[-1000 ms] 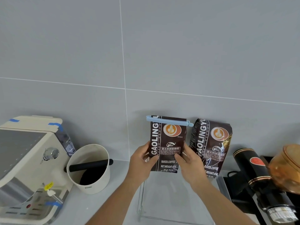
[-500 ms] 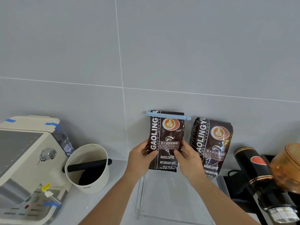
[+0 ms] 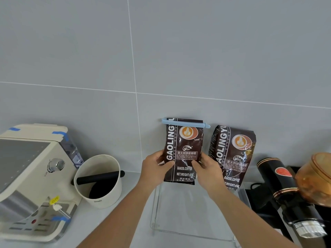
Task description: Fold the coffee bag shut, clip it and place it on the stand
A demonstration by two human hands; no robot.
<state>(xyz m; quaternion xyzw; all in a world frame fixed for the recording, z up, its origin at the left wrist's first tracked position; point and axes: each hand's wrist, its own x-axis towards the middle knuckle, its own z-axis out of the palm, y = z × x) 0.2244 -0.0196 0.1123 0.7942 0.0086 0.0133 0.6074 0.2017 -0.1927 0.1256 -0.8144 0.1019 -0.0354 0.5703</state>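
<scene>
Centre of frame: coffee bag (image 3: 183, 151), already folded and closed by blue clip (image 3: 185, 123), gripped at both sides by left hand (image 3: 155, 168) and right hand (image 3: 208, 170). Possibly not yet resting on clear stand (image 3: 195, 228). Best lowered upright beside second bag (image 3: 232, 156), then released gently.

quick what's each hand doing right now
Left hand: closed on the left edge of the clipped coffee bag.
Right hand: closed on the same bag's right edge.
</scene>
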